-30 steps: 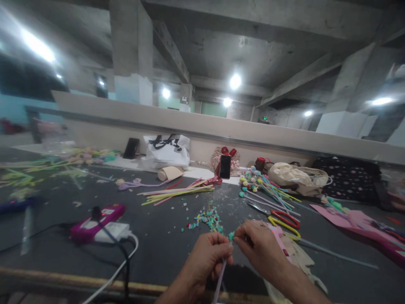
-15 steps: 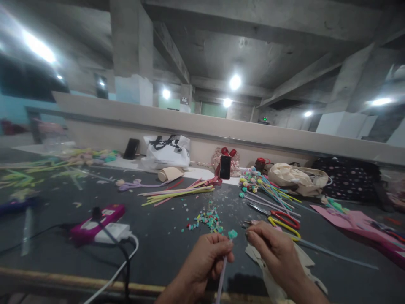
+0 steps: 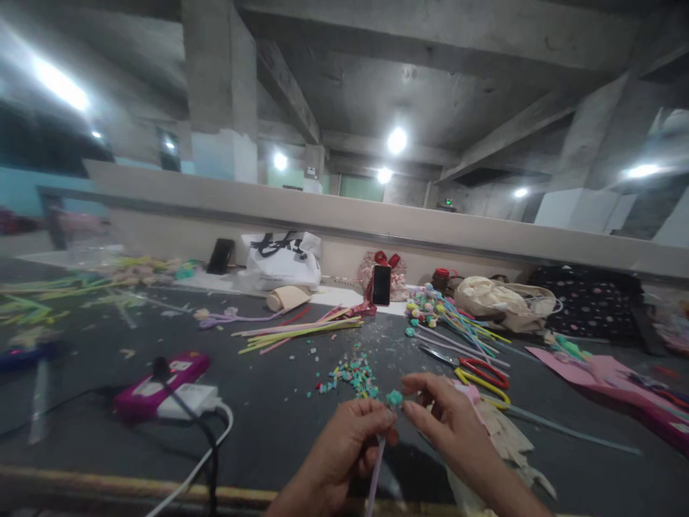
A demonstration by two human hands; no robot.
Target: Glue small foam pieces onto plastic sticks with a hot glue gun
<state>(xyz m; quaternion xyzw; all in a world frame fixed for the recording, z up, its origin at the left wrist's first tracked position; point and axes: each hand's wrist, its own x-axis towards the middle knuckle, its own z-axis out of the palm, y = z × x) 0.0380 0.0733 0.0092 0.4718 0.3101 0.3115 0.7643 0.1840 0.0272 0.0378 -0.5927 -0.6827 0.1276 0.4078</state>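
Pinching a slim stem (image 3: 376,470) beneath its knobbly green tip (image 3: 394,397).

We identify 2 hands: the left hand (image 3: 352,434) and the right hand (image 3: 449,420), both ungloved. We observe bare wrists, and the left forearm (image 3: 304,485) and right forearm (image 3: 509,474) are uncovered within view. Nail detail is indistinct.

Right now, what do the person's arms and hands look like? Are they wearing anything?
The left hand and right hand are bare, without gloves. The forearms are bare too, with no sleeve, watch or bracelet showing. No cables or clear markings show on them. Small details like nails are too blurry to tell.
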